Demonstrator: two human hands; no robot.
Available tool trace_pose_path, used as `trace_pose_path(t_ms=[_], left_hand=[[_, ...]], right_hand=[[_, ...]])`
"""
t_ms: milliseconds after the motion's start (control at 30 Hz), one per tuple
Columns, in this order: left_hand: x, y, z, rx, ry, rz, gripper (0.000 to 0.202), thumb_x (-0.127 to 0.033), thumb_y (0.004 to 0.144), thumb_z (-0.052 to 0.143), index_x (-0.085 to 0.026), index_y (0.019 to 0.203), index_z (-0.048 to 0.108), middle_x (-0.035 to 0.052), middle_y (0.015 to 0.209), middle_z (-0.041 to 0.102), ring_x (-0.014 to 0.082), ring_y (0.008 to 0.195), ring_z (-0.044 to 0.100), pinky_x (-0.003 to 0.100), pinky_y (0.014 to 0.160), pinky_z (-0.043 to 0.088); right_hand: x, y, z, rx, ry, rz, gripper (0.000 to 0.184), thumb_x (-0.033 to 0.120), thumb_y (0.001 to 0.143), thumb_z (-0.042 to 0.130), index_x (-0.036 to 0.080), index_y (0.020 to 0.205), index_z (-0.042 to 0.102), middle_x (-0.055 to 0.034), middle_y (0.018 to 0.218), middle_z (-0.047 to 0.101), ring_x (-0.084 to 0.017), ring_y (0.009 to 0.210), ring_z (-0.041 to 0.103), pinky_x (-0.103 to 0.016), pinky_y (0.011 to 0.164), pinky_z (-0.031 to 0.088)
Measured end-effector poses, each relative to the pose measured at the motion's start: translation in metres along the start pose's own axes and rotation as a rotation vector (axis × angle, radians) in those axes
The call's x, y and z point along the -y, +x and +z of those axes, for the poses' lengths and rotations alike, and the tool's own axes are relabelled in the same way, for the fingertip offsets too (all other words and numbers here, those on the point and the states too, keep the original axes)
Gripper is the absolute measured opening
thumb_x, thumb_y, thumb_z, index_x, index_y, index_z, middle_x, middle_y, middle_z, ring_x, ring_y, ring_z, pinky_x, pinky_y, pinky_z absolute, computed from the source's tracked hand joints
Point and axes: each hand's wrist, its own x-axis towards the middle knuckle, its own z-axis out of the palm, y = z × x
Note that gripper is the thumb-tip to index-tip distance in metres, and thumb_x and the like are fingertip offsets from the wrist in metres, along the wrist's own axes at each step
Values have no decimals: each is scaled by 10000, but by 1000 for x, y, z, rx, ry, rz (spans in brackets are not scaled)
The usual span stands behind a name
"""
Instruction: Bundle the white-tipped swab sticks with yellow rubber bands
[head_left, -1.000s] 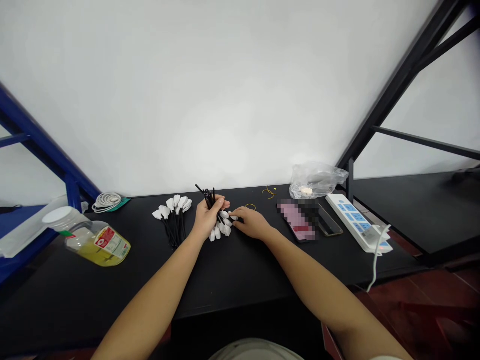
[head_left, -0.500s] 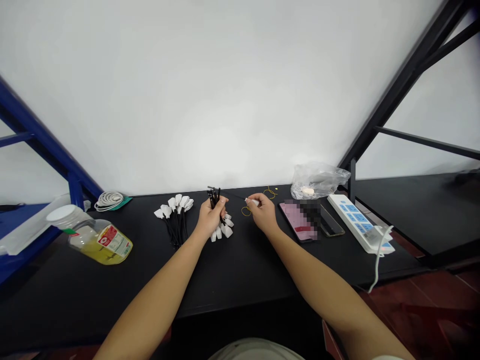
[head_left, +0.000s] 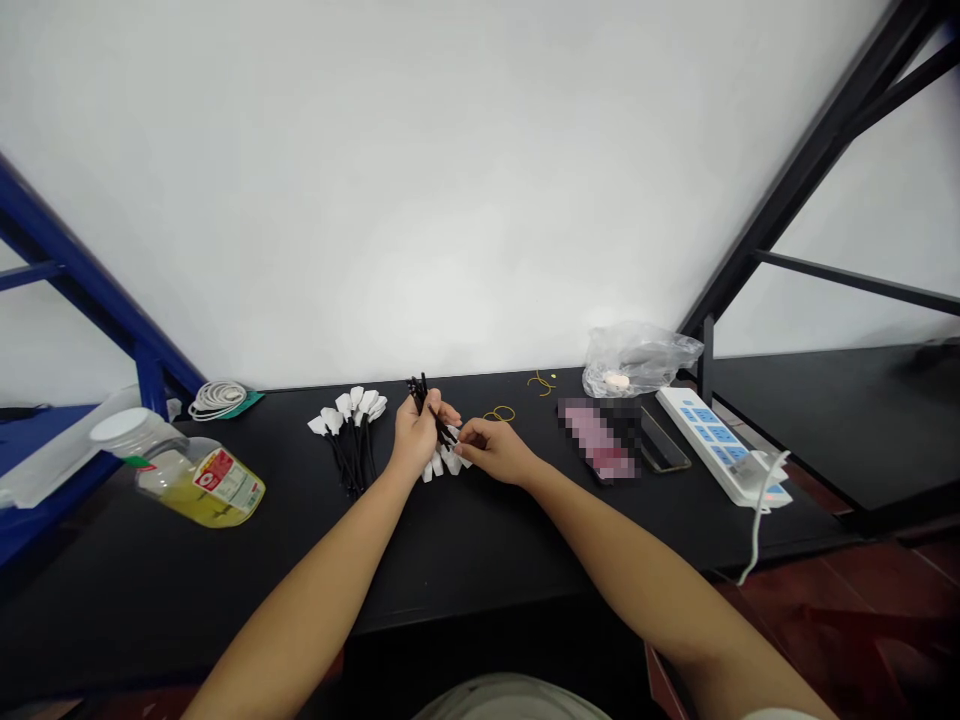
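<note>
On the black bench point(head_left: 187, 590), left to right: a bunch of white-tagged black sticks point(head_left: 351, 438) lying loose, then a second bunch point(head_left: 424, 398) clamped in the left hand point(head_left: 415, 437). The right hand point(head_left: 495, 450) has its grip closed at that bunch's tags point(head_left: 448, 462) — back against it, no longer apart as it was a moment ago. Beyond lie two yellow rubber bands point(head_left: 499, 414) point(head_left: 541, 382).

The left forearm point(head_left: 315, 580) and right forearm point(head_left: 637, 570) angle inward from the lower corners of the view, the left hand point(head_left: 415, 437) curled closed with its wrist raised, and the right hand point(head_left: 495, 450) turned palm down just beside it, fingers bent toward the left hand.
</note>
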Motion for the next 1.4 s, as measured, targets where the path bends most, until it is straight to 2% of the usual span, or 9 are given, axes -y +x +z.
trace_pose_path(t_ms=[133,433,533,700,867,1100,1200,1300,1400], left_hand=[[2,-1,-1,48,-113,5,610,-790,781,568,-181,793,548,-12,516,591,161,493,614,262,506,478],[7,-3,2,137,-216,101,892,-960,382,618,-183,818,585,-67,523,487,112,449,496,301,557,500],[5,-3,2,74,-91,66,664,-785,542,772,-191,736,545,-72,495,473,104,448,482,276,553,483],[-2,-12,9,-4,-128,65,536,-598,860,638,-211,575,399,-73,449,400,78,405,417,248,532,472],[-7,-23,17,57,-93,8,463,-523,799,740,-203,617,460,-33,482,552,112,449,541,241,516,483],[-4,-14,14,-13,-15,-2,468,-487,835,702,-208,581,425,-71,405,452,77,385,434,213,476,432],[-3,-14,14,-23,0,0,458,-477,830,708,-208,587,429,-70,417,450,76,386,431,213,461,407],[-4,-16,15,1,8,-25,445,-462,818,717,-210,593,428,-60,441,468,85,395,443,220,448,386],[-4,-16,16,-8,78,8,403,-379,774,754,-216,587,436,-38,484,498,114,445,487,240,456,388]], right_hand=[[-2,2,-1,-46,-85,29,108,282,860,666,190,804,652,24,693,617,-109,615,530,-226,607,393],[-1,2,2,-38,-128,86,114,318,904,628,204,892,632,61,630,535,-104,578,476,-220,576,331],[2,0,0,-9,-81,88,185,384,897,644,205,919,602,62,656,544,-105,591,489,-218,578,342],[3,1,0,89,-91,111,406,437,655,874,195,796,580,58,686,570,-106,620,504,-215,577,341],[6,3,1,123,-144,123,345,366,663,880,190,768,603,53,685,598,-111,629,539,-215,591,341],[9,1,-20,148,-137,54,301,392,697,847,190,833,670,31,713,616,-108,632,534,-223,595,376],[18,4,-35,18,12,50,357,473,749,791,184,900,647,25,703,601,-117,620,529,-241,593,423],[42,12,-42,-202,11,-88,475,459,779,771,203,1143,605,-53,986,667,-164,817,604,-303,750,502],[72,26,-35,-171,-115,-292,667,396,802,767,229,1378,474,-128,1340,563,-235,1131,580,-398,968,486]])
